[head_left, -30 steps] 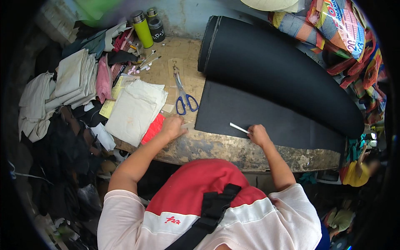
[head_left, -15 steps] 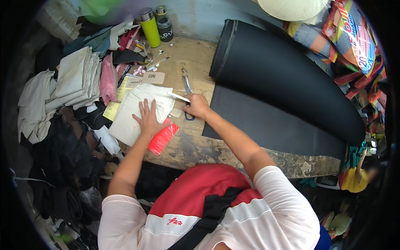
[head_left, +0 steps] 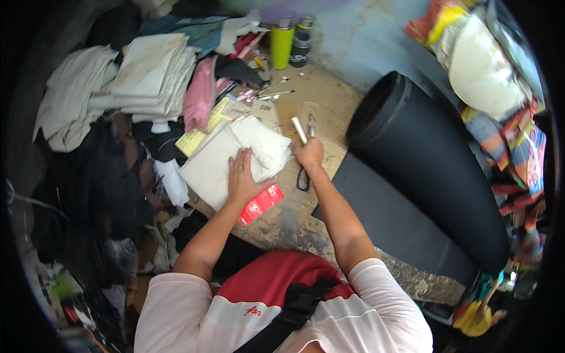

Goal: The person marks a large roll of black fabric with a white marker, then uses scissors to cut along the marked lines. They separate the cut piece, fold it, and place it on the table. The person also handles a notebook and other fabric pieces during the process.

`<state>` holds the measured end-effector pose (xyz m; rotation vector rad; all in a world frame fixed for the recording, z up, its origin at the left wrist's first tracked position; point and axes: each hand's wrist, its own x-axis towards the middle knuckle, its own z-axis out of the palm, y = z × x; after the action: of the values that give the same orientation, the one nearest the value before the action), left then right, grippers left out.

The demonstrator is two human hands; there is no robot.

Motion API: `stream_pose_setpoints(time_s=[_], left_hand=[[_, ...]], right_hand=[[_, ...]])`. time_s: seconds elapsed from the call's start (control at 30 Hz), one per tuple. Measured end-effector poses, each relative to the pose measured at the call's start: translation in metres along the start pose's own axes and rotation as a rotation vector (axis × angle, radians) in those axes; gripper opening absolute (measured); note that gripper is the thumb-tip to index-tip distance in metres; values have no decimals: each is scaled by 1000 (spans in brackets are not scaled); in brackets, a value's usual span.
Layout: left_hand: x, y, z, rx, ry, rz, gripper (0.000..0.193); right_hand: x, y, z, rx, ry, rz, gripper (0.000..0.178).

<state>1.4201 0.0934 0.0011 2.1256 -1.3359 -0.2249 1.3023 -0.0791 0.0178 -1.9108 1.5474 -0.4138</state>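
My left hand (head_left: 242, 179) lies flat with its fingers out on a folded off-white cloth (head_left: 209, 170). A shiny red packet (head_left: 263, 205) sticks out beside the heel of that hand. My right hand (head_left: 309, 153) is closed round a slim white stick (head_left: 299, 130), perhaps a marker, whose upper end points away from me. It is just right of the cloth's edge. Scissors with dark blue handles (head_left: 303, 181) lie partly under my right hand; their blades are mostly hidden.
A large roll of black material (head_left: 432, 165) spreads across the right of the worn table (head_left: 288, 232). Folded cloths (head_left: 150, 67) and a pink cloth (head_left: 200, 94) are piled at left. A green bottle (head_left: 283, 44) stands by the wall; yellow paper (head_left: 192, 142) lies beyond the cloth.
The whole view has shifted and turned. The white stick pointed left over the cloth and now points away, off the cloth's right edge. My left hand stays flat on the cloth.
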Motion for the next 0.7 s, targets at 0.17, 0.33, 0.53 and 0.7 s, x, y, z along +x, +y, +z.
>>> stream_pose_setpoints(time_s=[0.17,0.33,0.53,0.7], left_hand=[[-15,-29,-41,134,608,-291,83],[-57,-61,-64,-281,442,-854,72],[-54,-71,-48,-406,547,-809,52],[-49,-55,-49,-308,594,-560,39]], right_hand=[[-22,19,-30,133,150,-121,29],[-87,76,-52,-136,385,-167,39],[-111,123,-32,-404,412,-310,52],[-110,124,-33,-386,387,-280,52]])
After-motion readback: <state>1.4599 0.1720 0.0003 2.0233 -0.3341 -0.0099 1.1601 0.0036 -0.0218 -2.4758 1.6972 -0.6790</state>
